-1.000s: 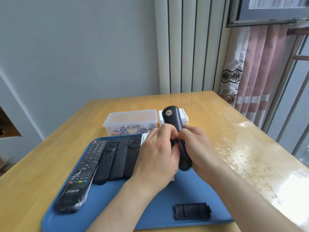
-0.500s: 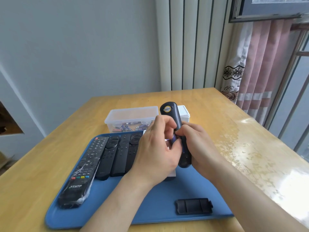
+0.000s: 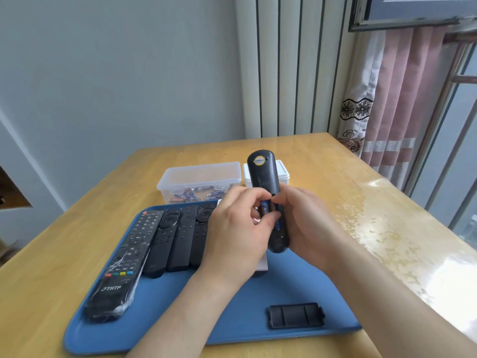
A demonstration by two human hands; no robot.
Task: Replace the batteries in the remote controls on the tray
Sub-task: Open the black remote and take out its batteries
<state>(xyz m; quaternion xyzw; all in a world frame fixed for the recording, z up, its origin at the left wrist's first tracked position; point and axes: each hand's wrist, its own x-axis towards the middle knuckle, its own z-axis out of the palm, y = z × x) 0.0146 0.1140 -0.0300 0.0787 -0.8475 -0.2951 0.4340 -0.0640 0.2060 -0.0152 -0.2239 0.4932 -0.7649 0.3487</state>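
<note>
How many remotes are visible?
6: a black remote in the right hand; four black remotes side by side on the tray; a white remote mostly hidden under the left hand.

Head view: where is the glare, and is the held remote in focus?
In the head view, window light glares off the table at right and washes out its grain; the remote and the batteries in it look sharp.

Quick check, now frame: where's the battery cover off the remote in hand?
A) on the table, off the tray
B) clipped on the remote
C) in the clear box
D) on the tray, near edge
D: the black battery cover lies flat on the blue tray, and the remote shows bare batteries.
</note>
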